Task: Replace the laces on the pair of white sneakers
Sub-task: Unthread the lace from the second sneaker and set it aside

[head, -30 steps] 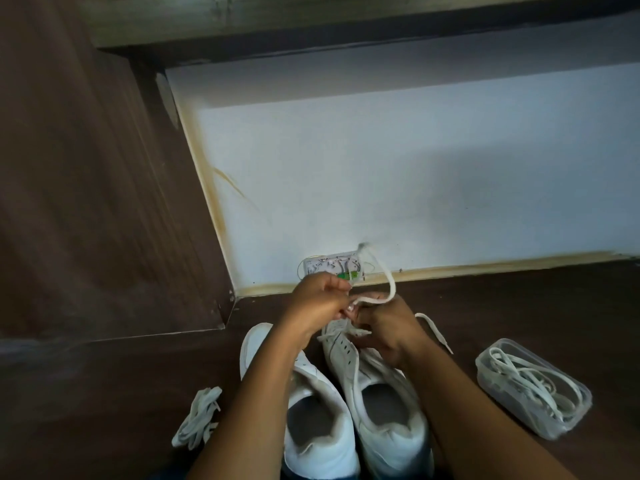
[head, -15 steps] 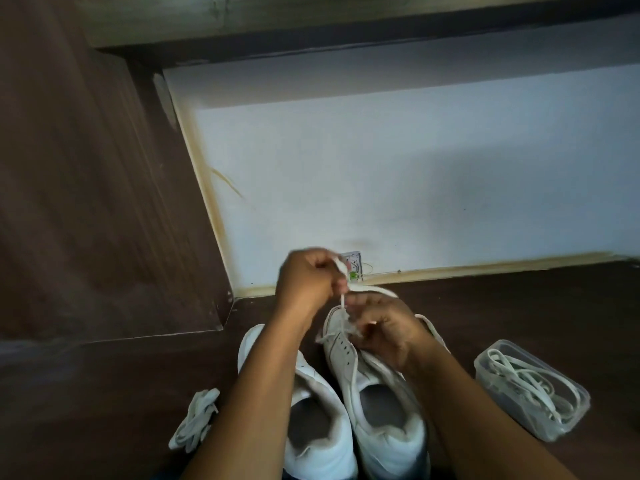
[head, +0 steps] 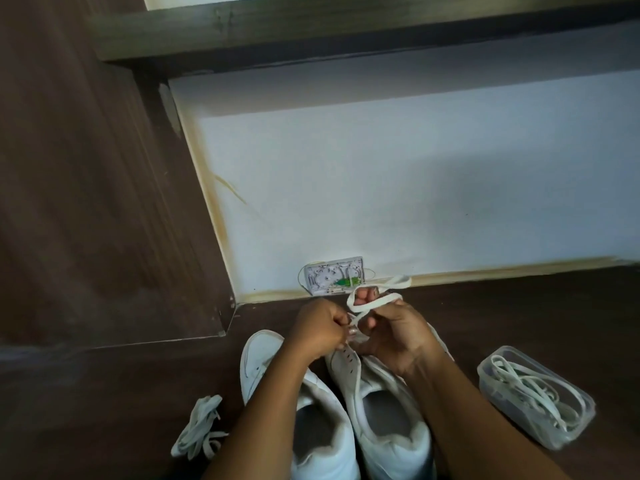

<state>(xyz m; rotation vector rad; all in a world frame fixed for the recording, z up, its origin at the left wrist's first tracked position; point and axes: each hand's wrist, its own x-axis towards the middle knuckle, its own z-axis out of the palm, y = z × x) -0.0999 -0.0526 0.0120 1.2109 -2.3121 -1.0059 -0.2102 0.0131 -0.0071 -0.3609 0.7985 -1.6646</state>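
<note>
While my left hand [head: 320,329] and right hand [head: 391,332] both pinch the new lace [head: 375,299] at the right sneaker's [head: 377,403] toe eyelets, the left sneaker [head: 277,393] sits beside it unlaced, more laces [head: 530,386] waiting in the tub [head: 575,434]

Single view only, from a camera worn on the person's head. It looks forward and steeply down, onto a dark brown wooden floor [head: 485,323] and the foot of a pale white wall [head: 381,202]. The bare left hand [head: 320,329] and bare right hand [head: 394,336] sit close beneath the lens, low in the centre. The wall lies beyond the fingers [head: 363,295]; forearms enter from the bottom edge.
</note>
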